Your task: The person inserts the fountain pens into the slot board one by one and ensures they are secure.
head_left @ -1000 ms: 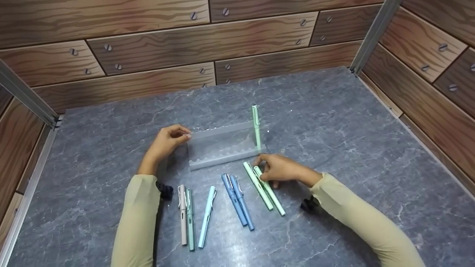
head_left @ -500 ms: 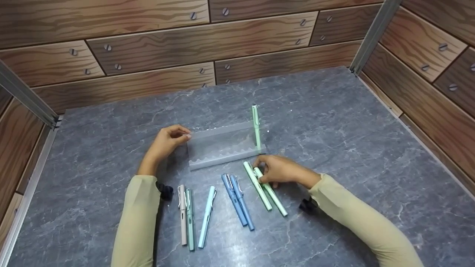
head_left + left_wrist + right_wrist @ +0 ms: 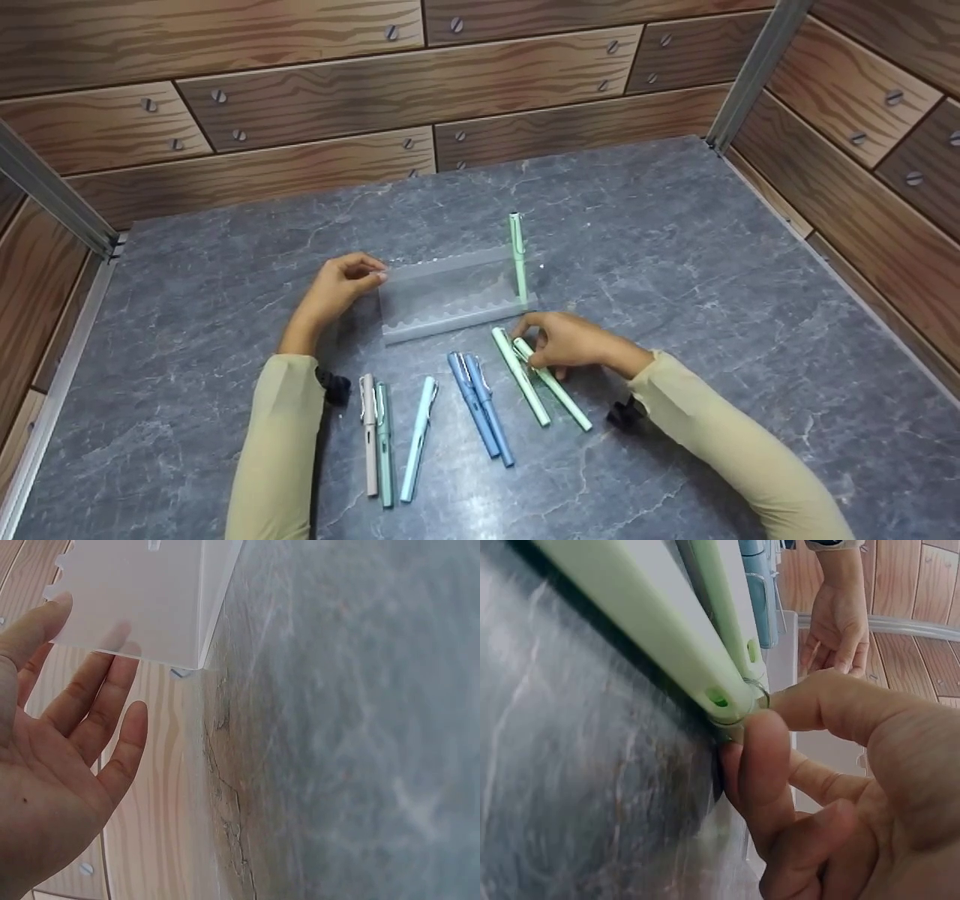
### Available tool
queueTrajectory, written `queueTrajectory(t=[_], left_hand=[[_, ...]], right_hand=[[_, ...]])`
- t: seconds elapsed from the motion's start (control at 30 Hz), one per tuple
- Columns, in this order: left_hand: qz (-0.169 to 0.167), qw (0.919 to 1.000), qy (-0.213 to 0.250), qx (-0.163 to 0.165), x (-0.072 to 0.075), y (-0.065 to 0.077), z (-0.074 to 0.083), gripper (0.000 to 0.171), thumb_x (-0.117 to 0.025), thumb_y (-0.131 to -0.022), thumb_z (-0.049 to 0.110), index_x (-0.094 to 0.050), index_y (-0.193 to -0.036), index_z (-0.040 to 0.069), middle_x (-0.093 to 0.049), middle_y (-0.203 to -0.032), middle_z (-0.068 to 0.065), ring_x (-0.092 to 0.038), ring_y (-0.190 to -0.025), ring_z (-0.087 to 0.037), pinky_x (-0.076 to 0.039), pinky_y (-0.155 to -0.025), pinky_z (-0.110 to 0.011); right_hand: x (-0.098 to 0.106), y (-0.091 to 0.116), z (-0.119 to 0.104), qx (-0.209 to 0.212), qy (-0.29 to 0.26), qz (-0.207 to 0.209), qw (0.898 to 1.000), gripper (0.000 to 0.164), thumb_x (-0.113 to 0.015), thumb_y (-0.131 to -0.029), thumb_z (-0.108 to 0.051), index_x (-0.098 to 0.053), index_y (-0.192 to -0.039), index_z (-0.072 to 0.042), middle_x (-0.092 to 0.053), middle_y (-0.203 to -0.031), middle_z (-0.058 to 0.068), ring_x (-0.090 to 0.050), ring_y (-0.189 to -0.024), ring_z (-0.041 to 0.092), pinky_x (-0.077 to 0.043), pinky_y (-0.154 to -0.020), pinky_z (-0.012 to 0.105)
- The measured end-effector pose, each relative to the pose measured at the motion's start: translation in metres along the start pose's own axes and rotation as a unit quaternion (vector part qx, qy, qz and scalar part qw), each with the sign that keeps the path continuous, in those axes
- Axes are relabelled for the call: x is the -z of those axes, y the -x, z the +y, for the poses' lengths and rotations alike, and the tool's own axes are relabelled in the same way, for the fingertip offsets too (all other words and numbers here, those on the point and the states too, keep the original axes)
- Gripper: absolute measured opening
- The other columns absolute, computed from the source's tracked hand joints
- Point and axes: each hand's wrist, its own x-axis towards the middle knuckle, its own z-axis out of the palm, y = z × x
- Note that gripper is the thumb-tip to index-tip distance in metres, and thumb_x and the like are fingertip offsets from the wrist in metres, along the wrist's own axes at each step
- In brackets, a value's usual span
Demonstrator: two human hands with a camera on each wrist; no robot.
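My left hand (image 3: 334, 300) pinches the left edge of a clear plastic pen stand (image 3: 442, 292); in the left wrist view the thumb lies on one side of the panel (image 3: 142, 607) and fingers show through behind it. At the stand's right end a light green pen (image 3: 517, 259) stands upright. My right hand (image 3: 574, 345) pinches another light green pen (image 3: 564, 397) near its upper end, with the pen low over the table. A similar green pen (image 3: 531, 390) lies just left of it. In the right wrist view the fingertips partly hide the held pen's (image 3: 660, 637) end.
Two blue pens (image 3: 474, 409) lie side by side in front of the stand. Farther left lie a light blue pen (image 3: 418, 446), a teal pen (image 3: 385, 450) and a grey pen (image 3: 370, 442). Wood-patterned walls (image 3: 300, 97) border the marbled grey table (image 3: 675, 247).
The lower end of the green pen in my right hand has swung right, widening the gap to the green pen beside it. My left hand and the stand have stayed in place.
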Motion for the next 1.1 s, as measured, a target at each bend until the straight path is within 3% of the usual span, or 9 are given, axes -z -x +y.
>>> queueTrajectory(t=[0.43,0.63,1.1], left_hand=[[-0.005,1.0,-0.002,0.003,0.003,0.002,0.0,0.024,-0.067,-0.09,0.015,-0.067,-0.107,-0.002,-0.069,-0.093,-0.001,-0.058,-0.08,-0.001,-0.046,-0.073,-0.018],[-0.004,1.0,0.005,0.004,0.001,0.001,0.0,0.023,-0.067,-0.09,0.014,-0.068,-0.107,-0.001,-0.068,-0.091,0.002,-0.059,-0.08,-0.002,-0.047,-0.072,-0.019],[-0.007,0.9998,0.009,0.015,0.0,0.002,0.005,0.024,-0.066,-0.09,0.011,-0.067,-0.108,-0.004,-0.069,-0.096,-0.006,-0.058,-0.079,-0.002,-0.047,-0.073,-0.019]], right_hand=[[0.008,0.005,0.01,0.032,-0.074,-0.031,0.996,0.04,-0.06,-0.083,0.001,-0.056,-0.123,-0.004,-0.056,-0.065,0.0,-0.047,-0.041,0.008,-0.042,-0.043,0.023],[0.018,0.01,0.012,0.039,-0.112,-0.026,0.993,0.044,-0.061,-0.085,0.001,-0.052,-0.127,0.0,-0.057,-0.074,0.001,-0.047,-0.045,0.007,-0.044,-0.043,0.022],[0.043,0.022,0.011,0.057,-0.171,-0.013,0.984,0.044,-0.06,-0.091,-0.006,-0.048,-0.133,-0.004,-0.063,-0.086,0.007,-0.049,-0.046,0.009,-0.048,-0.046,0.029]])
